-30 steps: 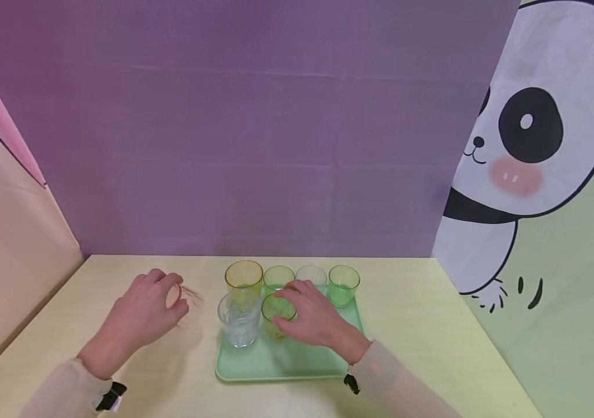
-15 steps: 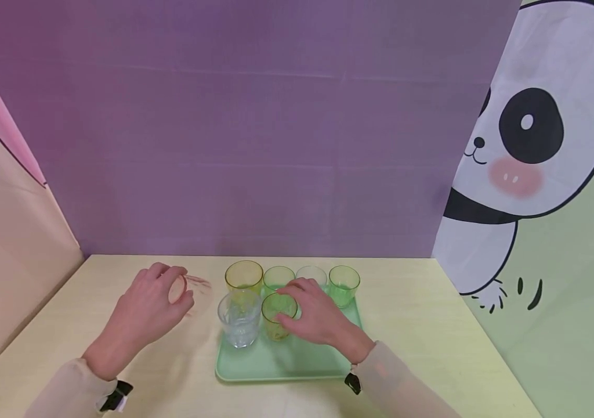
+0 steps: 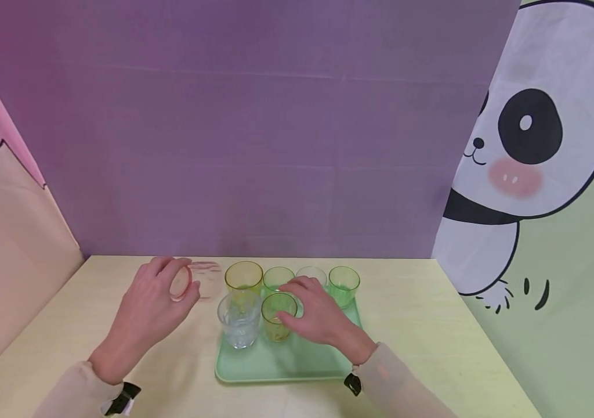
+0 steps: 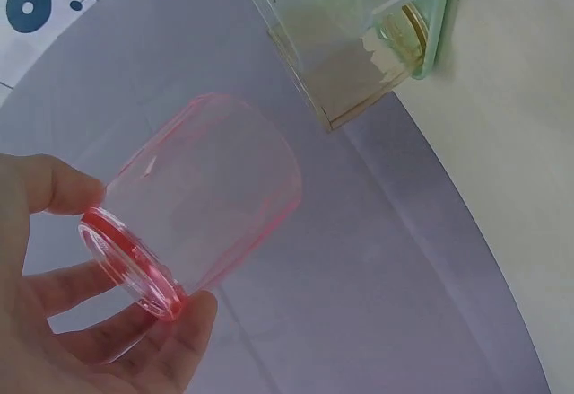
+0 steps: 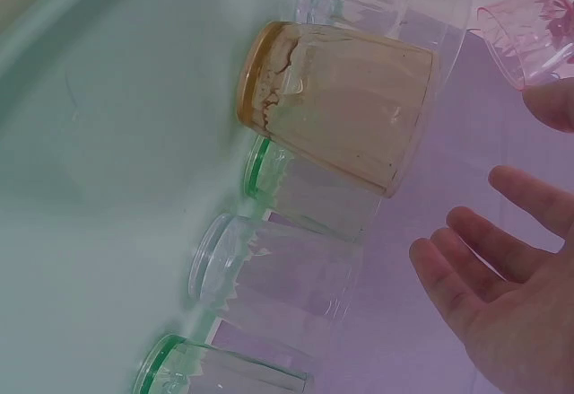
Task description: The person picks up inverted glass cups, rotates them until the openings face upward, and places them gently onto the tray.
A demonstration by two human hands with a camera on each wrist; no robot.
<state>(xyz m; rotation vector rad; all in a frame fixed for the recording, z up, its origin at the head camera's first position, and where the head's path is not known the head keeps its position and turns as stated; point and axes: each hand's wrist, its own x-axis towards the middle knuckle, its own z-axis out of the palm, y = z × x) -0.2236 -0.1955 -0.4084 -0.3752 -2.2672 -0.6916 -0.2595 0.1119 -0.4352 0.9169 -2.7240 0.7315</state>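
My left hand [image 3: 153, 296] holds a clear pink glass [image 4: 211, 188] by its thick base, thumb and fingertips around the rim of the base. The glass lies on its side in the air, mouth toward the tray, left of the other glasses. Over the light green tray [image 3: 281, 367], my right hand [image 3: 320, 316] stands beside a yellowish glass [image 3: 277, 328] with an amber base. Its fingers are spread and relaxed, apart from that glass in the right wrist view. To the left of the yellowish glass is a clear glass [image 3: 241, 328].
Along the back of the tray stand a yellow glass [image 3: 243, 277], a green glass [image 3: 276, 276], a clear glass [image 3: 311, 273] and another green glass [image 3: 344, 287]. A purple cloth wall [image 3: 276, 145] closes off the back of the pale table [image 3: 412, 337].
My left hand has moved right and farther from me, bringing the pink glass nearer the tray. The right hand has shifted only slightly; the glasses on the tray stay put.
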